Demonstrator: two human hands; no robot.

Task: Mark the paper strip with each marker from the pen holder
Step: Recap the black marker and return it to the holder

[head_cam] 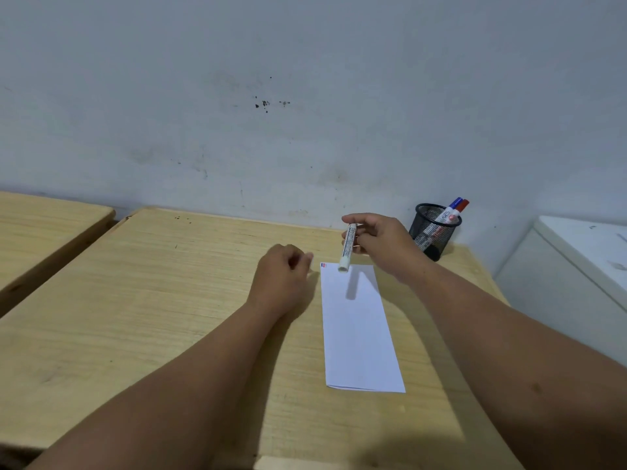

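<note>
A white paper strip (359, 330) lies lengthwise on the wooden desk (152, 300), with a small blue mark and a small red mark at its far left corner (323, 265). My right hand (383, 242) holds a white marker (347, 249) by its upper end, hanging nearly upright just above the strip's far edge. My left hand (283, 276) hovers left of the strip with fingers curled and nothing seen in it. A black mesh pen holder (432, 230) stands at the desk's far right corner with a blue-capped marker (453, 205) and a red-capped marker (460, 208) in it.
A pale wall runs behind the desk. A second wooden desk (44, 225) stands to the left across a narrow gap. A white cabinet (576, 266) stands to the right of the desk.
</note>
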